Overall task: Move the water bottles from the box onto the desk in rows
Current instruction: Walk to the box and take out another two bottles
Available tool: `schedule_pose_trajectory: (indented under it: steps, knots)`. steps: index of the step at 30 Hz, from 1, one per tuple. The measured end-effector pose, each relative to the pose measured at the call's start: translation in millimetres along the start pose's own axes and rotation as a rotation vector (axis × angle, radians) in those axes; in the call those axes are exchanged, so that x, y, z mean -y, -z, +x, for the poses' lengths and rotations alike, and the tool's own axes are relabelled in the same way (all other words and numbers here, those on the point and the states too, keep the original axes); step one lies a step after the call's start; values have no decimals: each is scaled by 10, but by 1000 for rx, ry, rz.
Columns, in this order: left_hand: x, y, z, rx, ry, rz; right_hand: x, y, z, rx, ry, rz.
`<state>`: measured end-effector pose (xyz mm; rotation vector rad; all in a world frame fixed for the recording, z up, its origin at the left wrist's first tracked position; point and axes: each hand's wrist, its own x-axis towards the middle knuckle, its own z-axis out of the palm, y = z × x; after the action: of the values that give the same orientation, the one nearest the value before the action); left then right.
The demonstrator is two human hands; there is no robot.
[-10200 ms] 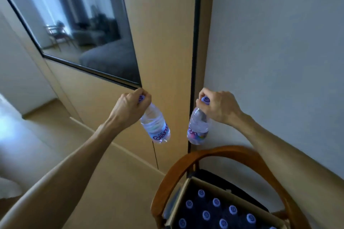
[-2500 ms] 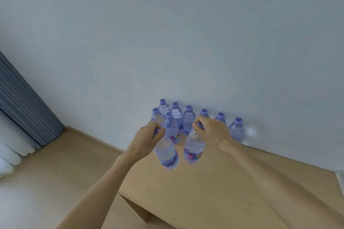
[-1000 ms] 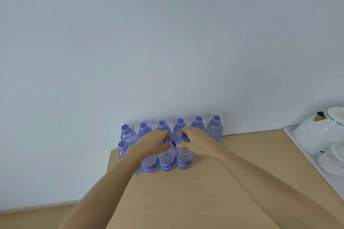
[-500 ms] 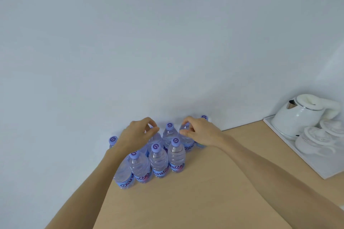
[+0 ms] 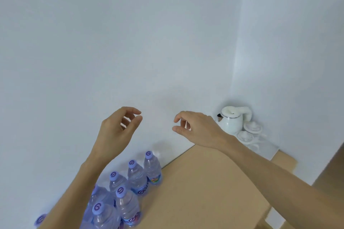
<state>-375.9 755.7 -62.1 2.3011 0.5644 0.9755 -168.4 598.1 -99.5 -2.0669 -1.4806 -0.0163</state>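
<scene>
Now both hands empty, raised in front of the wall. My left hand (image 5: 119, 130) has fingers loosely curled, holding nothing; my right hand (image 5: 197, 128) the same, thumb and forefinger apart. Both well above the desk (image 5: 204, 182).

Water bottles (image 5: 134, 180) stand below my left forearm at the desk's left end, against the wall, in two rows, caps up. Some are hidden by my arm, so no count. Box not in view.

Handling, my guess: full bottles, fairly heavy for their size, thin walls that give when squeezed, smooth sides. Best taken at the neck just under the cap, one per hand.

Half a second ago my fingers were down among the caps; since then both hands have lifted clear and my view has swung right, toward the white kettle (image 5: 232, 121) in the corner.
</scene>
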Motion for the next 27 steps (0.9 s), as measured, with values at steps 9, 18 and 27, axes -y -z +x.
schedule_pose_trajectory:
  steps: [9,18,27]
  knots:
    - [-1690,-1522,650,115,-292,-249,-1168,1617,-1003,-196,-138,-158]
    - [-3303,-3448,790,351,-416,-522,-2515,2893,-2422,-358,-439,-343]
    - [-4579,-5021,693,549,-594,-618,-3388,3705,-3530,-495,-686,-455]
